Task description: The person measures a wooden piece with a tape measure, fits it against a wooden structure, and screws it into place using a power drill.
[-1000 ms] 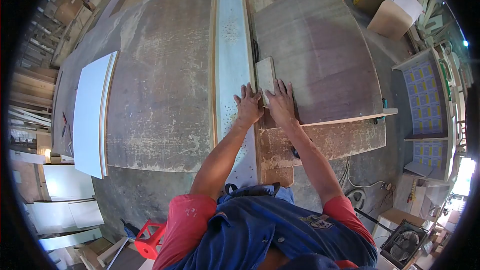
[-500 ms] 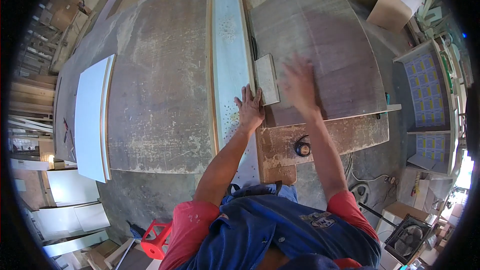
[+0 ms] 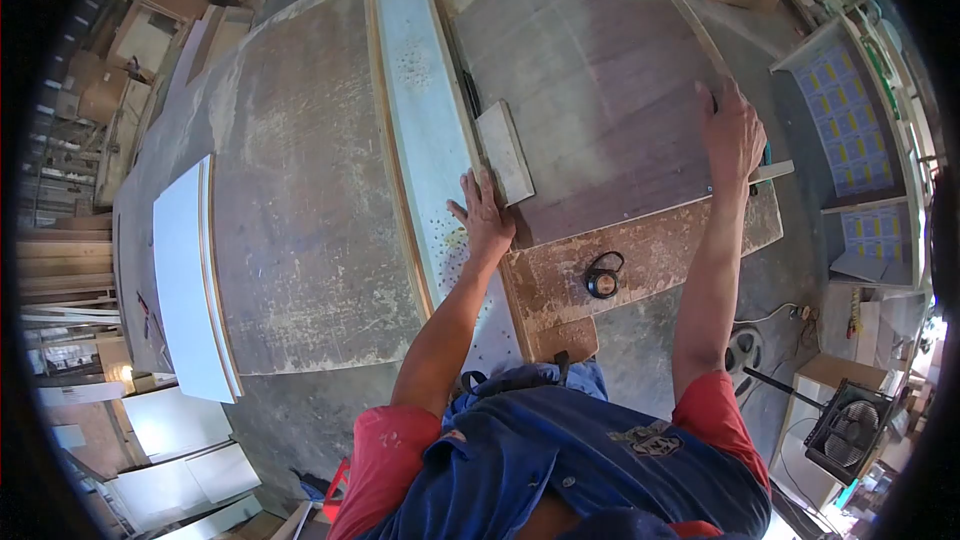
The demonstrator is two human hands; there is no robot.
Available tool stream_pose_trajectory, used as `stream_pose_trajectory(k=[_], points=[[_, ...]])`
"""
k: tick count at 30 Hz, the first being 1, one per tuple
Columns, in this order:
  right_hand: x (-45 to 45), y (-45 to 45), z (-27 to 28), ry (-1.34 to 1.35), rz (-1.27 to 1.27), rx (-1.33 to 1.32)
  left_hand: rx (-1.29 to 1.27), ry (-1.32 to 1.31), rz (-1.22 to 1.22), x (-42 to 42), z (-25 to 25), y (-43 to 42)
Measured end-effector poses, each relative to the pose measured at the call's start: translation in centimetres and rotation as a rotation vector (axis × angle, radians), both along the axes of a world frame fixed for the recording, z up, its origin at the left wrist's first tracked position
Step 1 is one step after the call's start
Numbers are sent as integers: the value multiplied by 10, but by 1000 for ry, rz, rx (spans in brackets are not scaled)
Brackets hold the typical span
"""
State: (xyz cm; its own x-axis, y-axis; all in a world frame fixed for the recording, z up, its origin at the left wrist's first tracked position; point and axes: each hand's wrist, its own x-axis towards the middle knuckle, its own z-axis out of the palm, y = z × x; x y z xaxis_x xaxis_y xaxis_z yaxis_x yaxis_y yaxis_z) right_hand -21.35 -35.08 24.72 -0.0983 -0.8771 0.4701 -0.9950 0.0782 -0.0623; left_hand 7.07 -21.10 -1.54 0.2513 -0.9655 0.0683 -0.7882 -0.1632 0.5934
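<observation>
My left hand [image 3: 487,220] lies flat with fingers spread on the long white board [image 3: 412,70], at its right edge, where many small dark specks are scattered. Just beyond the fingertips is a small pale wood block [image 3: 506,152], lying against the left edge of a large brown plywood panel [image 3: 590,70]. Over at the panel's right edge, my right hand [image 3: 735,135] has its thumb apart from slightly bent fingers, with nothing visible held. Beside its wrist a pale wooden strip [image 3: 772,173] and a teal-coloured part [image 3: 767,153] stick out, partly hidden.
A black round object with a loop, perhaps a tape measure [image 3: 602,282], sits on the worn bench ledge [image 3: 660,265]. White panels [image 3: 182,270] are stacked on the left of the worktable [image 3: 300,170]. To the right stand a shelf unit [image 3: 865,160] and a fan [image 3: 848,435].
My right hand has moved right, from over the plywood beside the block to the panel's right edge. My left hand remains on the white board. The camera view has shifted and tilted.
</observation>
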Motion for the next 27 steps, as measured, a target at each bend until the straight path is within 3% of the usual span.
stream_pose_trajectory(k=[5, 7, 9, 10, 11, 13, 15, 27], points=[[16, 11, -1, -41, -37, 43, -76, 34, 79, -7, 5, 3], [36, 26, -7, 141, 311, -360, -59, 38, 85, -7, 6, 1], [69, 41, -69, 271, 577, -90, -39, 31, 87, -3, 3, 2], [86, 55, -98, -66, 849, 111, -64, 19, 82, -3, -4, 2], [106, 67, -125, -139, 939, 290, -89, 9, 78, -4, -7, 3], [137, 83, -162, 112, 917, 347, -67, -2, 86, -6, -4, 4], [152, 83, -195, 123, 881, 302, -43, -11, 103, -5, -1, 2], [167, 90, -200, 107, 807, 215, -116, -37, 98, -9, -1, 4]])
